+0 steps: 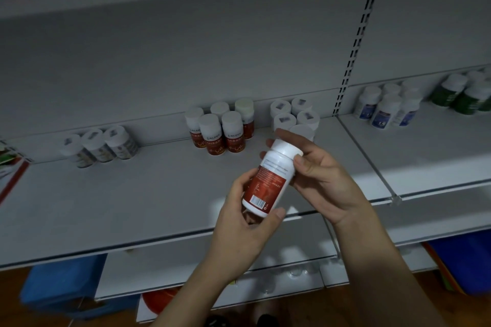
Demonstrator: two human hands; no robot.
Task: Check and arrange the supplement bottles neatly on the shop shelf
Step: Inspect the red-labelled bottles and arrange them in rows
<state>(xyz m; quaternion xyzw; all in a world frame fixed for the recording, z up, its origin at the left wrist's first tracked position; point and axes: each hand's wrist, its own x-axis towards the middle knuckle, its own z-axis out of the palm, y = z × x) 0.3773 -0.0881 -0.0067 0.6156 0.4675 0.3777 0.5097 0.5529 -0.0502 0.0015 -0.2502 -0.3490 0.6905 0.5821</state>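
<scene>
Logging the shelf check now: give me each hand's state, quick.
Left hand: grips the base of the red-labelled bottle.
Right hand: grips the same bottle just below its cap.

The held bottle (268, 180) is white, with a white cap and a red label whose barcode side faces the camera. It is tilted, cap up and away, in front of the white shelf (132, 194). The left hand (247, 223) grips its lower end and the right hand (321, 175) holds it near the cap. Near the shelf's back wall five red-label bottles (220, 130) stand upright in a group. White-capped bottles (292, 117) stand just right of them, and three bottles (99, 145) form a row further left.
</scene>
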